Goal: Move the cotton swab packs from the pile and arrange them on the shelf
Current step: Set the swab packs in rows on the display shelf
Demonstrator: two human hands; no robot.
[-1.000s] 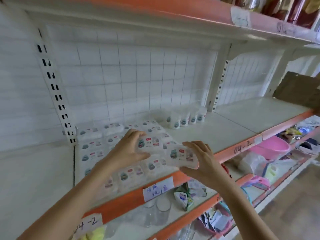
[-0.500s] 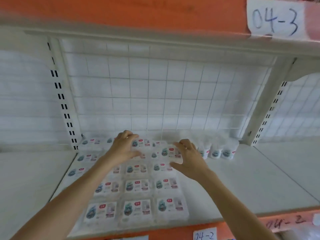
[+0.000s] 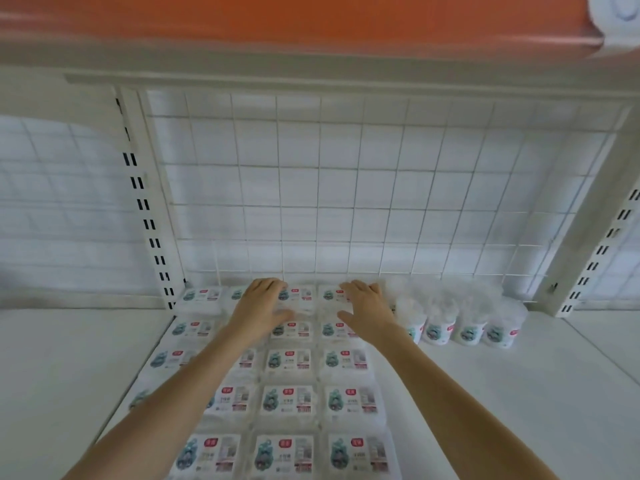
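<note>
Several flat cotton swab packs (image 3: 288, 398), white with teal and red labels, lie in neat rows and columns on the white shelf (image 3: 519, 393). My left hand (image 3: 261, 308) rests palm down on the packs of the back rows, fingers spread. My right hand (image 3: 367, 310) lies flat on the rear pack of the rightmost column (image 3: 334, 294), fingers apart. Neither hand grips a pack. Parts of the back packs are hidden under both hands.
Several round clear tubs of cotton swabs (image 3: 467, 322) stand in a row at the back right, just beside my right hand. A white wire grid (image 3: 346, 185) backs the shelf. An orange shelf edge (image 3: 294, 22) hangs overhead. Slotted uprights (image 3: 149, 220) flank the bay.
The camera has moved closer and lower into the shelf. Both hands have reached farther back and flattened onto the rear row; the packs they carried a second ago now lie on the shelf.
</note>
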